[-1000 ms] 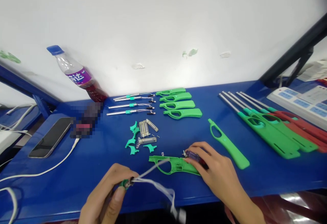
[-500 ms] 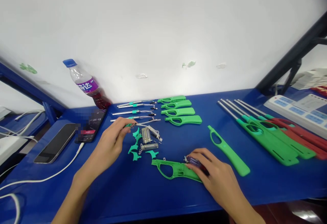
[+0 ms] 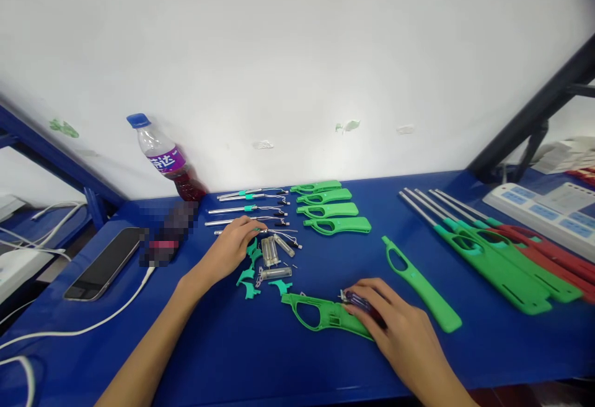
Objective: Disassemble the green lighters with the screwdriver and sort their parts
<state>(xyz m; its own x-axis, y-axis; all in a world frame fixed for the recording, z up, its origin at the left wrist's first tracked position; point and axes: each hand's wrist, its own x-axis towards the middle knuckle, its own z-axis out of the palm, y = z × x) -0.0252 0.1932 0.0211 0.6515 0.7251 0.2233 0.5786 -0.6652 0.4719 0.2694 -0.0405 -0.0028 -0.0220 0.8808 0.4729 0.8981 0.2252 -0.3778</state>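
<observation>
Fingers (image 3: 248, 227) of our left hand (image 3: 232, 246) are nearly closed, pinching a wired metal tube (image 3: 222, 232) toward the desk's (image 3: 232, 351) back edge, next to a row of similar tubes (image 3: 232, 210). Our right hand's (image 3: 397, 326) curled round a dark purple part (image 3: 360, 301), partly hidden, by an open green shell (image 3: 333, 315) nearer the front edge. We've got green and red lighters (image 3: 495, 264) toward the right edge.

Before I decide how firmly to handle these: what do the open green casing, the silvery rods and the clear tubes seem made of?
Open green casing: probably molded plastic, satin; one even color runs through its shaped inside. Silvery rods: likely metal, smooth, with bright shiny highlights; plating can't be ruled out. Clear tubes: see-through, slightly yellowish, probably plastic, though glass is possible.
</observation>
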